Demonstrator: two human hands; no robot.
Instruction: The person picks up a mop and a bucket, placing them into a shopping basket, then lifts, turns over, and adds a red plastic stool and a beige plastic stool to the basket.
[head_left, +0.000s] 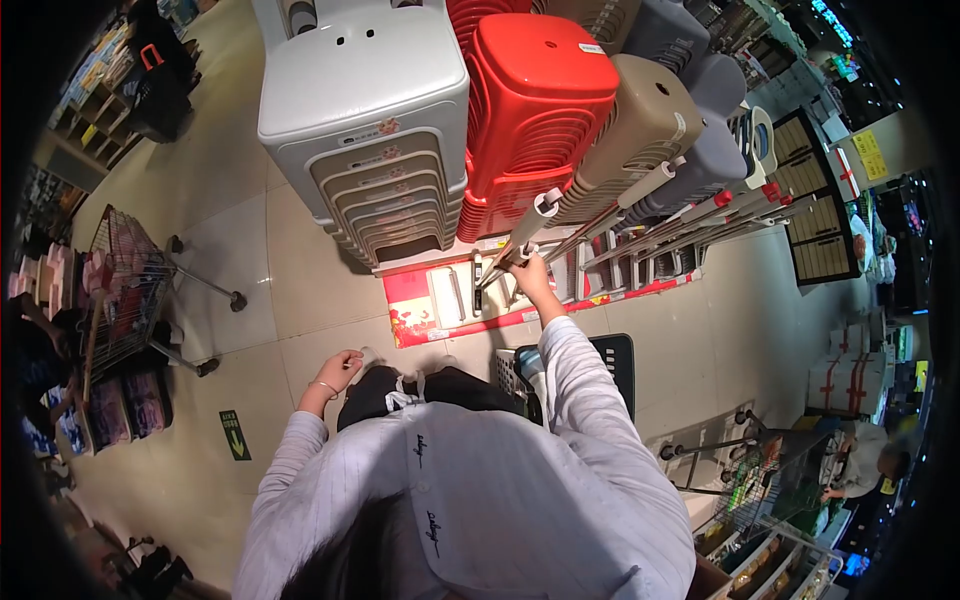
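Observation:
My right hand [529, 275] is closed around the upper part of a pole [517, 243] with a white end, one of several long-handled tools leaning side by side. Below it, mop or squeegee heads [460, 295] rest on a red and white display base [408, 305]. My left hand [341, 370] hangs near my left hip, its fingers curled in; whether anything is in them is too small to tell. A dark basket [615, 365] is by my right forearm, partly hidden by the sleeve.
Stacked white stools [365, 75], red stools [540, 65] and brown stools [650, 100] stand ahead. A shopping cart [130, 270] is at the left, beside a partly visible person. Another person [865, 460] stands near a cart at the lower right. Cartons [848, 383] are at the right.

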